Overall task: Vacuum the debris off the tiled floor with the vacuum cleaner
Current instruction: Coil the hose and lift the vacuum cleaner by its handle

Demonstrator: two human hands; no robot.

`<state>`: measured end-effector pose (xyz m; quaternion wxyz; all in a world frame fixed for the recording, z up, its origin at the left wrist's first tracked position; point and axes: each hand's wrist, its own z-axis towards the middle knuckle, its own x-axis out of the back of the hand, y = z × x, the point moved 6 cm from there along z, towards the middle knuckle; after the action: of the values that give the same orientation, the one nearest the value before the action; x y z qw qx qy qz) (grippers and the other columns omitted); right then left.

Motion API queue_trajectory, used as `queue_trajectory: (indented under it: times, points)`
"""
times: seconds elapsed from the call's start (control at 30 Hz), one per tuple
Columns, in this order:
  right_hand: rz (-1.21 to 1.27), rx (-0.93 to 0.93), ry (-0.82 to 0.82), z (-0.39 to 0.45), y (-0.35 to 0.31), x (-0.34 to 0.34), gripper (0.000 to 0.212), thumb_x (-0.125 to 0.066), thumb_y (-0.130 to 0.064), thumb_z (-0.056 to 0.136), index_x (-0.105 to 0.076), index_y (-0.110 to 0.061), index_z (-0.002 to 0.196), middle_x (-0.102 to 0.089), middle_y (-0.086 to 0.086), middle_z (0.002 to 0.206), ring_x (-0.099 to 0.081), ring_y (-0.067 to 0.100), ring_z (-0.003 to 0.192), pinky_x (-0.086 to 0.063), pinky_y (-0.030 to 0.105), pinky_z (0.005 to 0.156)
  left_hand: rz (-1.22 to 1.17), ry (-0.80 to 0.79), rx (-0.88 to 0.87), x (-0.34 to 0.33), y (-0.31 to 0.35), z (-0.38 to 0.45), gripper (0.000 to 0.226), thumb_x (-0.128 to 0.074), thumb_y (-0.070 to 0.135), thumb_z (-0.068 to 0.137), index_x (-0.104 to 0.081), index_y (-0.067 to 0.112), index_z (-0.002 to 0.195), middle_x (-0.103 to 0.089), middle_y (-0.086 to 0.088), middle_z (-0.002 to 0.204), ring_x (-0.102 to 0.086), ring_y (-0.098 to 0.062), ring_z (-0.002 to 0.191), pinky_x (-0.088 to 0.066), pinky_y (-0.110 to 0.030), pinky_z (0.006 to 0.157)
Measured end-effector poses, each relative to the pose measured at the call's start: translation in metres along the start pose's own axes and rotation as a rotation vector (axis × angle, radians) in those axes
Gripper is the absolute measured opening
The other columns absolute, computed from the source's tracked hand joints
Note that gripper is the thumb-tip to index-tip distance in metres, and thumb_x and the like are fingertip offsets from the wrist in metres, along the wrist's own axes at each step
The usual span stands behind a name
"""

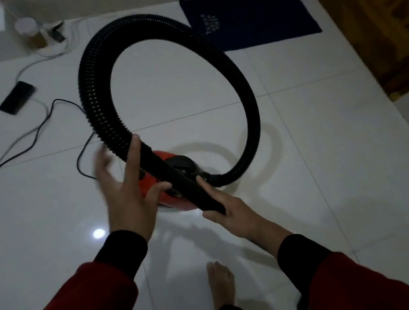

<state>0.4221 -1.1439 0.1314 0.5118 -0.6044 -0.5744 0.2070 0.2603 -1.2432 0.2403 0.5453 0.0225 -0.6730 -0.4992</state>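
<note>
Glossy white tiled floor (302, 139), seamed with thin grout lines. Red vacuum cleaner (175, 199) low on the tiles, straight below both hands. Black ribbed hose (92, 65) looping up from its front in a wide ring, ending in a rigid black nozzle tube (175, 178). Left hand (125, 188) at the tube's upper end, fingers (133, 155) spread and blurred, thumb just beside the tube. Right hand (228, 210) wrapped around the tube's lower end, fingers curled on it. Dark blue mat (248, 16) beyond, near a wooden door (375, 7). Black phone (16, 97) with cables (41, 127) at left. Bare foot (221, 283) below.
</note>
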Motion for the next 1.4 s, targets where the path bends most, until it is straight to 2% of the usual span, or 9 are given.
queue_trajectory:
  times: [0.07,0.17,0.3,0.37,0.5,0.7,0.9,1.23,1.4]
  points:
    - [0.025,-0.004,-0.022,0.015,-0.003,0.004,0.073,-0.056,-0.018,0.096,-0.010,-0.055,0.140,-0.027,-0.030,0.143,-0.028,-0.010,0.132,-0.025,0.001,0.102,-0.272,-0.171,0.124,-0.018,-0.002,0.019,0.101,-0.069,0.002,0.080,-0.007,0.059,0.135,-0.052,0.024,0.109,-0.054,0.021,0.090,-0.039,0.002,0.086]
    - [0.040,0.033,-0.023,0.038,-0.006,0.009,0.071,-0.054,-0.020,0.097,-0.008,-0.058,0.137,-0.020,-0.038,0.142,-0.022,-0.015,0.135,-0.022,0.003,0.107,-0.328,-0.274,0.141,-0.038,-0.010,0.050,0.099,-0.062,-0.001,0.085,-0.003,0.067,0.126,-0.047,0.036,0.092,-0.058,0.026,0.071,-0.038,0.009,0.065]
    - [-0.023,0.117,0.069,0.073,-0.001,0.011,0.073,-0.052,-0.017,0.098,-0.004,-0.052,0.140,-0.023,-0.025,0.149,-0.022,-0.009,0.140,-0.021,0.012,0.113,-0.367,-0.363,0.075,-0.055,-0.018,0.093,0.104,-0.059,0.001,0.086,0.002,0.078,0.122,-0.056,0.016,0.123,-0.067,0.006,0.088,-0.050,-0.007,0.083]
    - [-0.134,0.143,0.135,0.090,0.006,0.010,0.072,-0.050,-0.029,0.096,-0.003,-0.061,0.140,-0.048,-0.007,0.131,-0.044,-0.004,0.119,-0.031,0.007,0.101,-0.421,-0.394,0.037,-0.065,-0.026,0.110,0.106,-0.059,0.000,0.086,0.002,0.079,0.121,-0.049,0.005,0.140,-0.067,0.000,0.097,-0.053,-0.019,0.091]
    - [-0.350,0.286,0.363,0.118,0.023,0.006,0.058,-0.046,-0.041,0.093,-0.017,-0.067,0.137,-0.046,0.002,0.096,-0.050,0.006,0.082,-0.037,-0.001,0.077,-0.553,-0.439,-0.057,-0.093,-0.046,0.133,0.104,-0.059,-0.005,0.084,-0.004,0.072,0.128,-0.032,0.010,0.153,-0.057,-0.018,0.121,-0.050,-0.019,0.095]
    - [-0.442,0.341,0.496,0.155,0.059,-0.005,0.051,-0.047,-0.052,0.088,-0.029,-0.060,0.135,-0.056,0.002,0.096,-0.057,0.010,0.081,-0.044,0.009,0.073,-0.677,-0.435,-0.180,-0.143,-0.099,0.153,0.101,-0.061,-0.005,0.084,-0.003,0.050,0.146,-0.017,0.024,0.151,-0.053,-0.017,0.124,-0.053,-0.027,0.095]
    - [-0.528,0.383,0.502,0.182,0.092,-0.015,0.053,-0.047,-0.055,0.085,-0.028,-0.067,0.133,-0.055,-0.010,0.088,-0.052,-0.001,0.087,-0.038,0.003,0.076,-0.795,-0.401,-0.242,-0.186,-0.149,0.158,0.099,-0.061,-0.004,0.085,-0.002,0.045,0.148,-0.023,0.009,0.156,-0.060,-0.017,0.114,-0.056,-0.027,0.088]
    - [-0.542,0.363,0.321,0.203,0.088,-0.035,0.072,-0.076,-0.031,0.078,-0.038,-0.067,0.127,-0.060,-0.006,0.128,-0.057,0.004,0.114,-0.045,0.022,0.101,-0.886,-0.290,-0.241,-0.191,-0.193,0.150,0.093,-0.059,0.001,0.088,-0.005,0.047,0.147,-0.035,-0.006,0.152,-0.061,-0.017,0.117,-0.051,-0.036,0.098]
    - [-0.624,0.361,0.305,0.208,0.085,-0.038,0.070,-0.076,-0.036,0.077,-0.037,-0.067,0.127,-0.064,-0.001,0.118,-0.061,0.009,0.103,-0.049,0.026,0.095,-0.661,-0.206,-0.188,-0.192,-0.235,0.138,0.085,-0.063,0.020,0.088,-0.009,0.051,0.145,-0.063,0.004,0.118,-0.061,-0.001,0.108,-0.045,-0.014,0.095]
